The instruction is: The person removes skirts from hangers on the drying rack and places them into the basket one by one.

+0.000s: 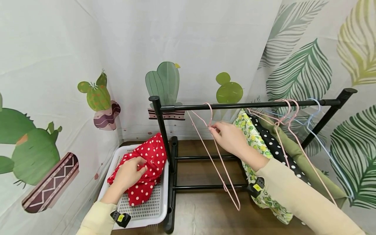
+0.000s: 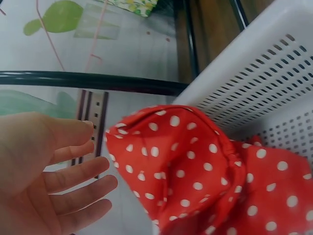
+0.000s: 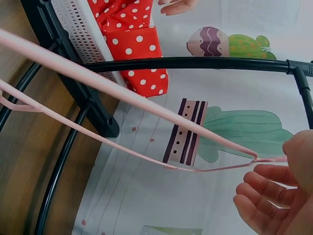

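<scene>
The hanger (image 3: 98,81) is pinched at its neck between the thumb and forefinger of the right hand (image 1: 228,137), the other fingers being loosely bent. The fingers of the left hand (image 1: 130,173) are parted and relaxed; by it nothing is gripped, and in the left wrist view it is seen just beside the red cloth (image 1: 152,156). A small dark device (image 1: 255,187) is worn on each wrist, below pale sleeves (image 1: 299,195). The hanger is hooked over the rail (image 1: 188,107) of the black rack (image 1: 170,209), left of the rail's middle. The red cloth, dotted in white, is heaped in the white basket (image 1: 147,210), with one end draped over the rim next to the rack's left post. Toward the right end of the rail, two more pink hangers (image 1: 298,108) and a blue hanger (image 1: 307,124) are hung. Below the rail there, a lemon cloth (image 1: 252,140), a dotted black cloth (image 1: 273,143) and a green cloth (image 1: 293,143) are seen side by side. Rack and basket are set on the brown desk (image 1: 199,215), backed by a curtain (image 1: 205,49) printed with cacti and leaves
</scene>
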